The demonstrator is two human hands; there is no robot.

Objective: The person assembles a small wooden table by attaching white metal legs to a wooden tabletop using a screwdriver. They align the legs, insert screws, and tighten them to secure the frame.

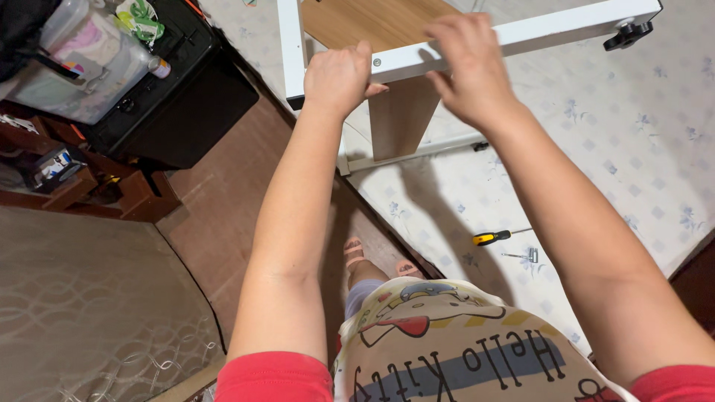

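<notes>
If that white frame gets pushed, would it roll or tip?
Probably roll: a black caster shows at one end of the white frame. It looks stiff, and both the left hand and right hand grip it, so likely bulky.

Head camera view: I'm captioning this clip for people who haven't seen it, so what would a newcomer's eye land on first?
Two bare arms reach up the middle of the picture, the left hand and the right hand both gripping the white metal bar of a furniture frame with a light wooden panel at the top. Lower right, a yellow-handled screwdriver lies on the pale floral sheet.
</notes>
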